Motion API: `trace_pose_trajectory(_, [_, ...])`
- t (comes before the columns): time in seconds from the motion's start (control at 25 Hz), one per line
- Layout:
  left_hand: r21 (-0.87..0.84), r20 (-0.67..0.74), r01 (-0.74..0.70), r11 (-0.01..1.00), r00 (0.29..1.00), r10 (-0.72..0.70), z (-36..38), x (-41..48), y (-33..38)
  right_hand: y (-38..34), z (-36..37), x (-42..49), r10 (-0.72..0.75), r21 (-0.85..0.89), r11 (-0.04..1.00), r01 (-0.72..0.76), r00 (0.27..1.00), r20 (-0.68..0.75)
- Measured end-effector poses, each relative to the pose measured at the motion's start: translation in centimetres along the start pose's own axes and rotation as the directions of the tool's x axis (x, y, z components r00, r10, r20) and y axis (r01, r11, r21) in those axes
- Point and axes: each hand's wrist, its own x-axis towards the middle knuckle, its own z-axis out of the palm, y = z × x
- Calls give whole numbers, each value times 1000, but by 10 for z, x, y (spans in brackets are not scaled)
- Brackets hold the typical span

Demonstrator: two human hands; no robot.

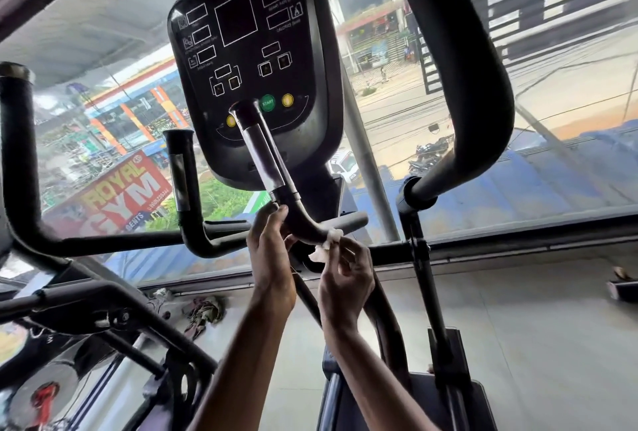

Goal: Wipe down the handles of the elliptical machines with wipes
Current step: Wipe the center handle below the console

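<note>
A black fixed handle (266, 158) with a silver sensor strip rises in front of the elliptical's console (248, 50). My left hand (269, 247) grips the handle's lower bend from the left. My right hand (347, 268) pinches a crumpled white wipe (326, 244) against the underside of that bend, where a short crossbar (348, 221) juts right. A second short handle (181, 175) stands to the left. The big moving arm (459, 85) curves down at the upper right.
Another machine's black handlebar (20, 161) and frame fill the left side. A window wall lies straight ahead, with a street and a gym sign outside. A crumpled rag (203, 313) lies on the floor below the window sill.
</note>
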Motion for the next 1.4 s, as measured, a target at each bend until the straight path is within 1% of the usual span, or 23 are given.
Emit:
trace_pose_trajectory(0.08, [12,-17,-15,1000,1000,15,1,0,-2,10,4,19,152,4,988,-152,987,-52])
trace_pose_trajectory(0.12, [12,-22,-30,999,999,30,2,-1,-3,13,5,24,188,3,982,-188,980,-68])
trace_pose_trajectory(0.2, [9,-61,-69,998,996,69,4,-3,-6,10,4,18,154,22,988,-153,986,-66])
trace_pose_trajectory(0.28, [2,-139,-110,994,984,109,8,-7,-9,4,2,9,121,54,991,-120,992,-23])
trace_pose_trajectory(0.32, [10,-166,-136,991,977,136,11,-9,-10,7,2,13,149,54,988,-148,989,-19])
trace_pose_trajectory(0.44, [71,-210,-221,973,950,231,21,-19,-11,19,4,56,351,10,936,-352,932,-84])
trace_pose_trajectory(0.48, [86,-228,-236,968,941,250,23,-21,-12,22,4,64,368,-32,927,-373,924,-103])
trace_pose_trajectory(0.56, [108,-282,-244,964,922,265,25,-20,-17,26,5,58,318,-49,945,-323,944,-84])
trace_pose_trajectory(0.64, [109,-311,-220,969,919,244,27,-19,-20,30,4,47,243,-29,969,-245,969,-45])
trace_pose_trajectory(0.68, [115,-314,-212,971,919,238,28,-19,-21,35,5,51,244,-42,968,-247,968,-49])
trace_pose_trajectory(0.8, [121,-319,-225,967,913,253,30,-23,-21,49,5,81,349,-137,924,-357,934,-84])
trace_pose_trajectory(0.88, [127,-309,-238,963,913,267,29,-24,-23,41,4,80,346,-148,923,-356,934,-88])
trace_pose_trajectory(0.92, [131,-302,-241,962,914,270,29,-25,-23,33,3,67,307,-130,940,-314,949,-71])
trace_pose_trajectory(0.96, [136,-304,-235,963,915,266,29,-24,-24,23,1,49,236,-95,966,-238,971,-38])
trace_pose_trajectory(1.0, [137,-312,-227,964,914,260,30,-23,-24,14,-1,30,132,-70,989,-131,991,3])
trace_pose_trajectory(1.04, [129,-322,-226,966,911,256,30,-21,-25,6,-5,13,18,-54,998,-15,998,52])
trace_pose_trajectory(1.08, [117,-332,-224,968,909,250,30,-20,-26,6,-9,4,-92,-62,993,99,991,101])
trace_pose_trajectory(1.12, [109,-342,-221,969,907,245,31,-19,-27,10,-11,6,-157,-66,984,167,977,142])
trace_pose_trajectory(1.16, [107,-346,-216,970,907,240,31,-18,-28,16,-11,16,-168,-68,981,180,974,152])
trace_pose_trajectory(1.2, [102,-345,-215,971,908,237,30,-17,-29,25,-11,29,-130,-87,986,141,984,122])
trace_pose_trajectory(1.28, [98,-346,-228,969,905,248,30,-17,-30,36,-10,54,1,-107,994,3,1000,32])
trace_pose_trajectory(1.32, [98,-353,-241,966,899,260,30,-18,-31,38,-10,60,32,-110,993,-31,999,13])
trace_pose_trajectory(1.4, [98,-369,-260,961,887,278,33,-20,-31,41,-10,64,9,-123,992,-4,999,36])
